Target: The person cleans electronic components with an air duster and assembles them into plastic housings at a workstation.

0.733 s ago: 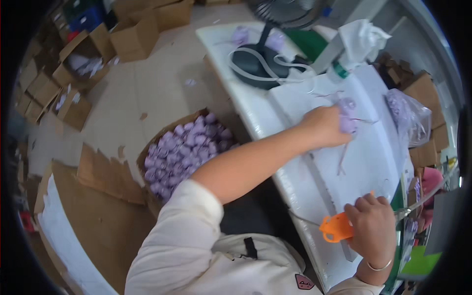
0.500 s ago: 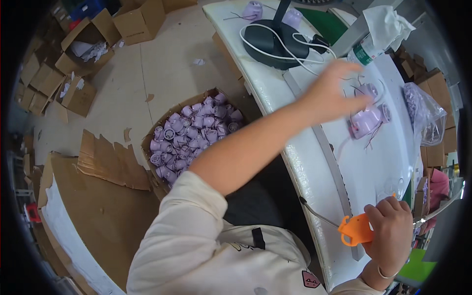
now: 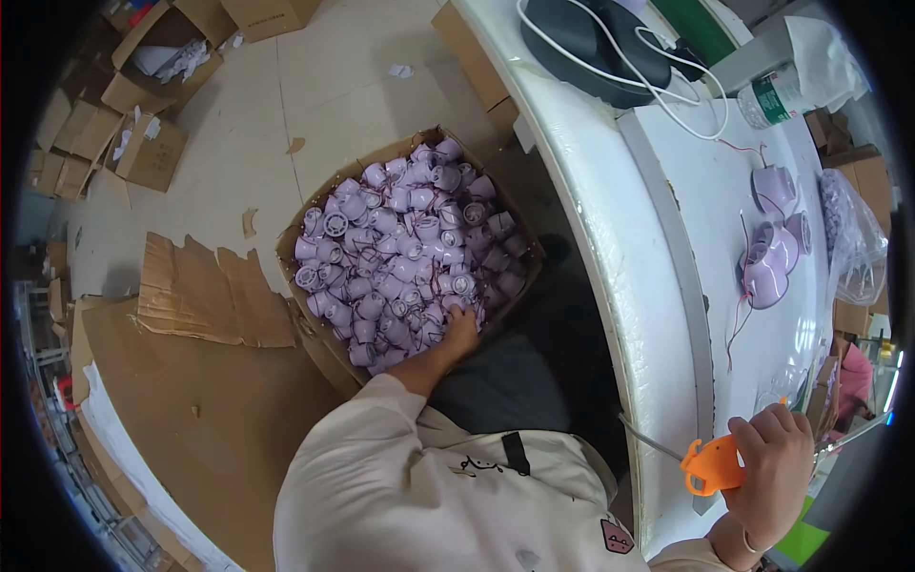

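My left hand reaches down into a cardboard box heaped with lilac cup-shaped plastic parts with thin dark red wires. Its fingers touch parts at the box's near side; whether they grip one is hidden. Over the table's near right part, my right hand is closed round an orange plastic tool with a hooked, ringed end. A thin grey cable or rod runs toward that end. Several more lilac parts lie clustered on the white table, their wires loose.
A grey metal strip runs along the table. Farther back are a black round base with white cable and a bottle with a green label. A bag of lilac parts sits right. An open carton stands left.
My left hand has swung from above the lilac parts on the table down left into the box. My right hand still holds the orange tool. The view has shifted.
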{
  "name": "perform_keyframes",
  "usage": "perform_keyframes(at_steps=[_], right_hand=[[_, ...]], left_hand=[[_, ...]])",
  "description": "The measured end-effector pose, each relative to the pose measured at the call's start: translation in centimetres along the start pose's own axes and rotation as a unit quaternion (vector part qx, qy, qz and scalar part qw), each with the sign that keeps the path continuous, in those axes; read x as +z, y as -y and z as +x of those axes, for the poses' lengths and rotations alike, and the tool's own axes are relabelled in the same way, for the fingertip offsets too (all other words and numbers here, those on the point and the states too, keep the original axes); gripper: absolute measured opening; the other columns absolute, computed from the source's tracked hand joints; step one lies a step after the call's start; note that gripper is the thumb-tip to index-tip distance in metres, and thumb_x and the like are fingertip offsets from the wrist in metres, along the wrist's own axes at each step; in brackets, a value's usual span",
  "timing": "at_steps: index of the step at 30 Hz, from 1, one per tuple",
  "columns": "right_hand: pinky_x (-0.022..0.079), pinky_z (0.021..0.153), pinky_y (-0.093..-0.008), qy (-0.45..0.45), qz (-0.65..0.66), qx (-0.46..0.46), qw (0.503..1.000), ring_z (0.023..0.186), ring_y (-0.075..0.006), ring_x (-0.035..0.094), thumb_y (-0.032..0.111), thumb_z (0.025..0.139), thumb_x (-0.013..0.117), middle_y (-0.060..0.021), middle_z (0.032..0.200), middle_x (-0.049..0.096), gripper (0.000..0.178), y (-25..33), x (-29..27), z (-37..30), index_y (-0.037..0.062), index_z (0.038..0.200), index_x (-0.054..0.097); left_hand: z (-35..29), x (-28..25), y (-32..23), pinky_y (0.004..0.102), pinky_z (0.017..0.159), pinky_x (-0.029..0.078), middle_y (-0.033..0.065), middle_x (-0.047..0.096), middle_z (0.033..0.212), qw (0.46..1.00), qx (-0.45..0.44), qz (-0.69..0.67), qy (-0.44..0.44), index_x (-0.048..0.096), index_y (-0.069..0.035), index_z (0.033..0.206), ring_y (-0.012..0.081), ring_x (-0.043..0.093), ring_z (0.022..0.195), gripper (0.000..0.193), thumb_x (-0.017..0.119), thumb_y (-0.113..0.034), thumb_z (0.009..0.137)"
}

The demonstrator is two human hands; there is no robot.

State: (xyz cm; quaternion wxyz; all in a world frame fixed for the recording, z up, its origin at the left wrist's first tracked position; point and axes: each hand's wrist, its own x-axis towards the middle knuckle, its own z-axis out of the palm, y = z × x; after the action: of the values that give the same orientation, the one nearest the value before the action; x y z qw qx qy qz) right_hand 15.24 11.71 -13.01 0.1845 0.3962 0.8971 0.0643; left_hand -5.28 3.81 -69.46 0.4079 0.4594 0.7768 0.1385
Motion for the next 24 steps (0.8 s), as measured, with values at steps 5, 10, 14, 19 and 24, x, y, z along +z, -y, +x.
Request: perform_keyframes(at_steps=[5, 10, 14, 19, 24], right_hand=[[0.037, 0.065, -0.0389, -0.003, -0.003, -0.002, 1.000, 0.073, -0.0282, 0.052, 0.003, 0.047, 0.069, -0.0089, 0.070, 0.052, 0.033, 0.2, 0.0, 0.4, -0.0001, 0.079, 0.062], [0.038, 0.065, -0.0390, 0.008, 0.003, 0.002, 1.000, 0.074, -0.0284, 0.052, 0.003, 0.046, 0.070, -0.0092, 0.071, 0.052, 0.034, -0.1, 0.1, 0.3, -0.0002, 0.080, 0.062], [0.038, 0.065, -0.0390, 0.001, 0.000, -0.006, 1.000, 0.074, -0.0287, 0.052, 0.003, 0.046, 0.070, -0.0093, 0.072, 0.051, 0.035, -0.2, 0.1, 0.4, 0.0002, 0.080, 0.062], [0.038, 0.065, -0.0387, -0.016, -0.013, -0.014, 1.000, 0.075, -0.0284, 0.052, 0.003, 0.047, 0.071, -0.0090, 0.072, 0.052, 0.035, 0.0, 0.3, 0.7, 0.0010, 0.080, 0.062], [0.038, 0.065, -0.0385, -0.020, -0.016, -0.016, 1.000, 0.073, -0.0279, 0.052, 0.003, 0.047, 0.071, -0.0083, 0.071, 0.052, 0.035, -0.1, 0.2, 0.1, 0.0018, 0.080, 0.062]], left_hand=[[-0.2, -2.9, 0.6, 0.0498, 0.088, 0.046, 0.0250, 0.048, 0.117, 0.995, 0.053, 0.068, 0.042, 0.048, 0.000, 0.126, 0.0441, 0.052, 0.105, 0.075, 0.080, -0.030, 0.064], [-3.4, -6.2, -0.1, 0.0512, 0.090, 0.044, 0.0206, 0.050, 0.117, 0.996, 0.062, -0.009, -0.070, 0.051, -0.004, 0.125, 0.0409, 0.052, 0.109, 0.068, 0.074, -0.030, 0.067], [-5.2, -6.3, 2.5, 0.0532, 0.091, 0.040, 0.0184, 0.048, 0.121, 0.987, 0.051, 0.028, -0.147, 0.052, -0.017, 0.129, 0.0386, 0.049, 0.109, 0.066, 0.071, -0.029, 0.066], [-5.7, -5.6, 3.6, 0.0533, 0.089, 0.042, 0.0184, 0.043, 0.123, 0.989, 0.018, 0.118, -0.087, 0.052, -0.026, 0.130, 0.0427, 0.048, 0.109, 0.064, 0.072, -0.017, 0.070], [-4.8, -6.9, 5.6, 0.0483, 0.085, 0.047, 0.0200, 0.043, 0.120, 0.994, 0.043, 0.083, -0.064, 0.052, -0.025, 0.130, 0.0410, 0.051, 0.108, 0.068, 0.079, -0.014, 0.069]])
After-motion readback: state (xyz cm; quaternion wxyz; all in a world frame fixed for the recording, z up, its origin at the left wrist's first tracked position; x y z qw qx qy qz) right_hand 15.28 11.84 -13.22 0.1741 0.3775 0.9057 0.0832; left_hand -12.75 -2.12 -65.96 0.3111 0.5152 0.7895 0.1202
